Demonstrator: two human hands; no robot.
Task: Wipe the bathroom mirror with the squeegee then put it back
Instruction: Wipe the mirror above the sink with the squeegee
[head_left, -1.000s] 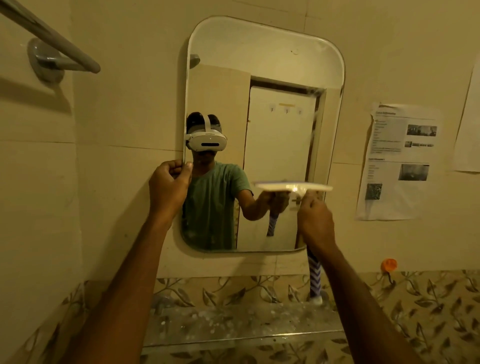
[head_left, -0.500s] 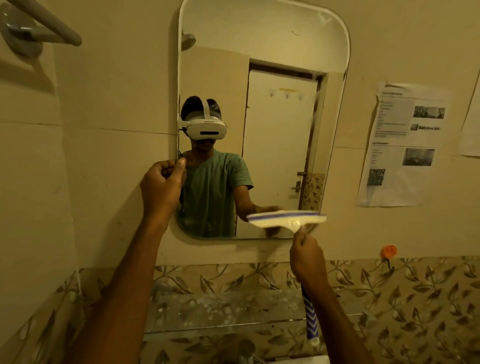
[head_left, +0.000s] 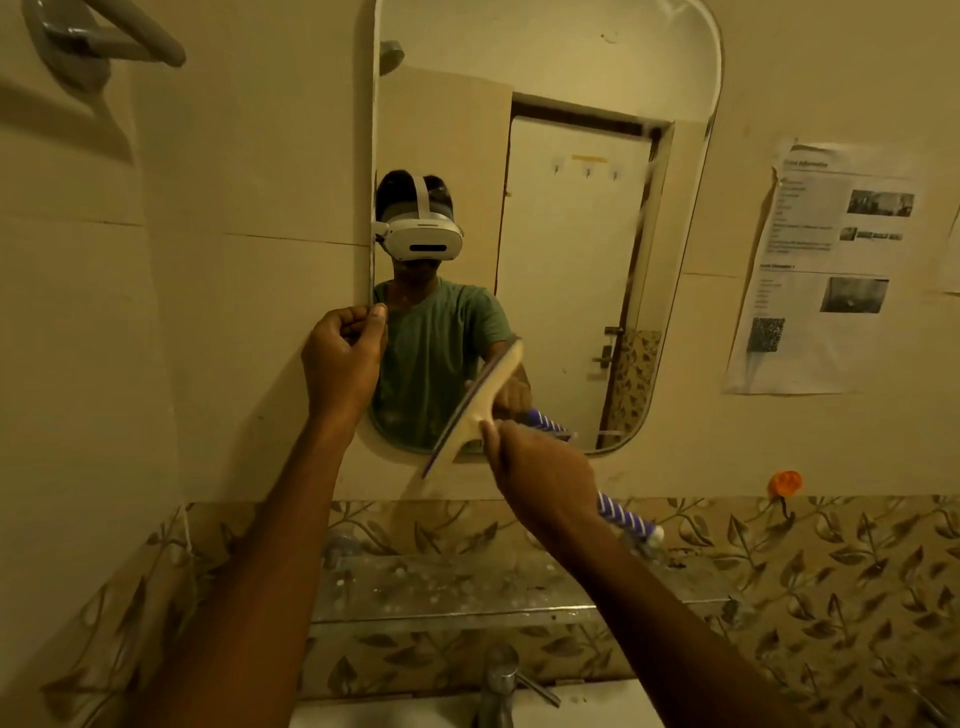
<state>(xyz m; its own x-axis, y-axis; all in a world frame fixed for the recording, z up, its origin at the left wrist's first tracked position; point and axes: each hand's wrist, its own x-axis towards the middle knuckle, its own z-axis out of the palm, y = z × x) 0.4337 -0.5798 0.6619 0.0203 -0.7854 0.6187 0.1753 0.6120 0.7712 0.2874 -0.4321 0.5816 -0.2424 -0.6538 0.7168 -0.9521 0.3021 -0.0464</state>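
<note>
Head view: the mirror (head_left: 561, 78) hangs on the wall in the middle, running up to 12 o'clock. The left hand (head_left: 345, 358) is curled shut and pinches the mirror's left edge between thumb and fingers, at about 9 o'clock from the middle of the glass. The right hand (head_left: 540, 470) is closed tight around the squeegee (head_left: 480, 405) where the blade joins the handle. The squeegee sits at the mirror's bottom edge, near 6 o'clock of the glass. Its pale blade is tilted, with one end up toward 1 o'clock and the other end down toward 7 o'clock, past the mirror's rim. I cannot tell if the blade touches the glass. The striped blue and white handle sticks out from the hand toward 4 o'clock. A glass shelf (head_left: 467, 597) runs under the mirror. A tap (head_left: 498, 680) stands at 6 o'clock. A paper (head_left: 821, 265) is stuck on the wall at 3 o'clock. An orange hook (head_left: 785, 483) is below it.
</note>
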